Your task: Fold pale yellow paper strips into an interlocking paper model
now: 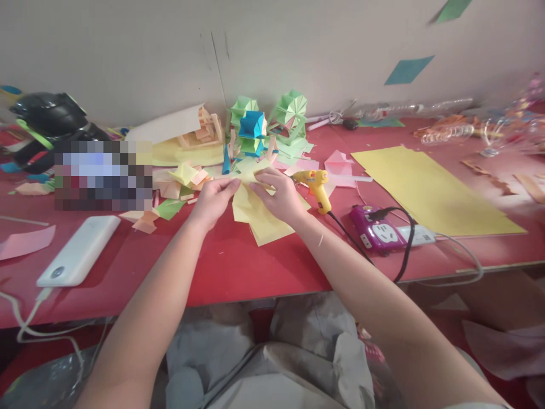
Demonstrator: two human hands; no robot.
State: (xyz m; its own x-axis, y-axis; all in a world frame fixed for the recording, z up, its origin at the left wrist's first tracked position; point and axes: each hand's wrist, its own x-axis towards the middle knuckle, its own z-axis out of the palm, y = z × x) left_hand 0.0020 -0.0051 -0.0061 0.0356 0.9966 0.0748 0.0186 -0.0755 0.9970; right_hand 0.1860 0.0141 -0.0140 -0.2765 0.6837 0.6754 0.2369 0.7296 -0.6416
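Largest first: a red surface [264, 278], spread with papercraft supplies against a pale wall. On its right side, a big yellow sheet [443, 196], lying flat. At the far left, a glossy black object [49, 122] (too unclear for a surer name).

At the middle, pale yellow paper [270, 224], loose-edged and seemingly more than one layer, under both hands and partly hidden by them. At its upper left edge, the left hand [215, 196], with thumb and fingertips closed in a pinch on the paper. Just across from it, the right hand [279, 193], palm down and fingers bent over the same paper. Cannot tell a pinch from a mere press there.

Near the front left, a white power bank [80, 250] with a cable plugged in. To the right of the hands, a purple power socket [377, 230] with a black plug in it. Behind the hands, green pleated paper wheels [290, 109], and close by, a blue pleated paper piece [252, 125]. Just beside the right hand, a yellow glue gun [318, 190], lying on its side, untouched. Smallest of all, folded scraps such as a green paper scrap [171, 209], to the left of the left hand.

Judging by the close fingertips, probably at a folding or lining-up step. Calls next for a steady left pinch and matched edges (best before any firm crease).
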